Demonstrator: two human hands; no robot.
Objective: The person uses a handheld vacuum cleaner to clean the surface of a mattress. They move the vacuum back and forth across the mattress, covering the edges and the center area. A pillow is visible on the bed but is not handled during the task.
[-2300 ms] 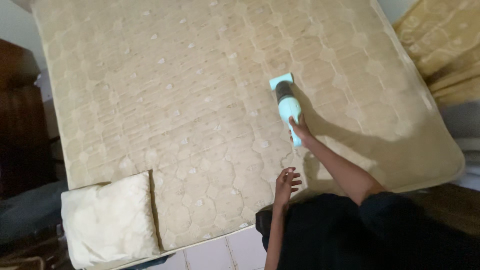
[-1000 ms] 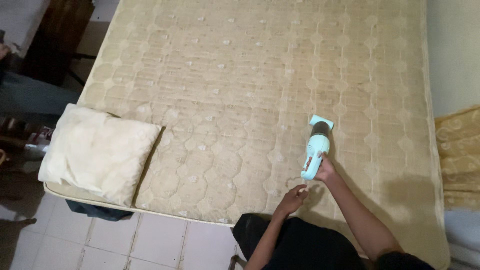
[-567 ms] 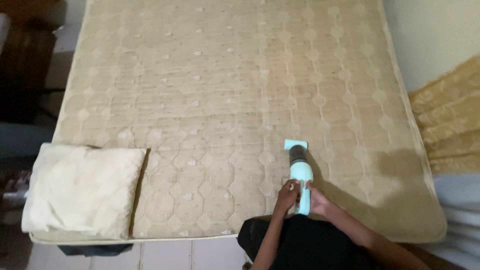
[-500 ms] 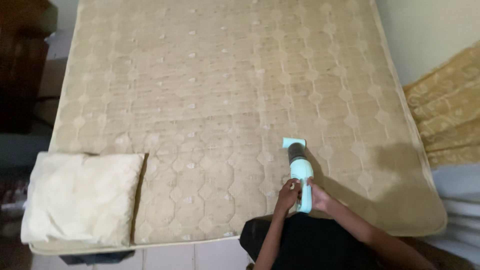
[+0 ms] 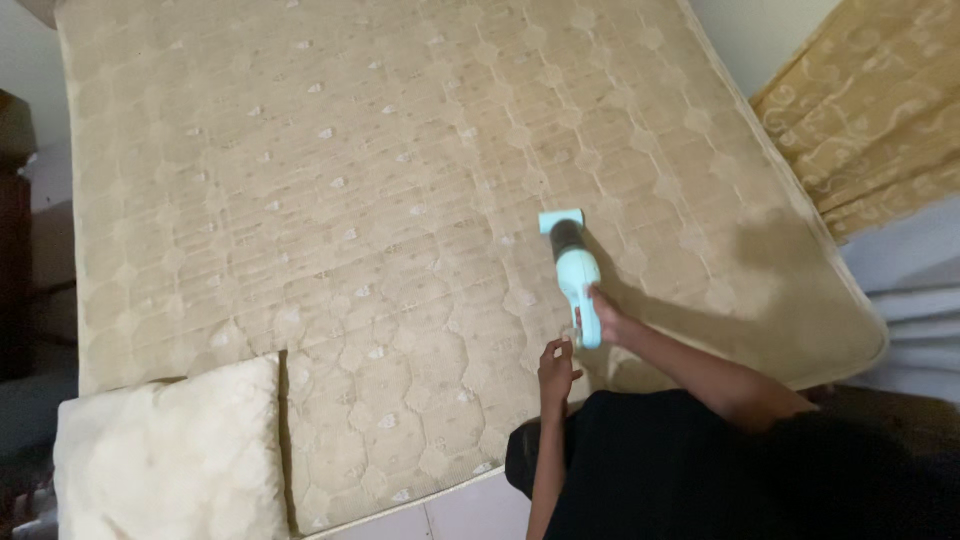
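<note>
A small mint-green handheld vacuum (image 5: pixel 573 268) lies with its flat nozzle pressed on a bare quilted beige mattress (image 5: pixel 330 200). My right hand (image 5: pixel 605 320) grips the vacuum's handle at its near end. My left hand (image 5: pixel 556 368) hovers just left of and below the handle, fingers loosely curled, holding nothing and apart from the vacuum. Both arms come out of my black top at the bottom of the view.
A cream pillow (image 5: pixel 170 455) lies on the mattress's near left corner. A yellow patterned curtain (image 5: pixel 870 110) hangs at the upper right, with pale bedding (image 5: pixel 915 300) beneath it. Dark furniture (image 5: pixel 15 230) stands along the left edge. Light floor tiles (image 5: pixel 460 515) show below the mattress.
My left hand has let go of the vacuum handle and dropped a little below it. The right hand keeps its grip, with the vacuum pushed farther out on the mattress. The view has tilted.
</note>
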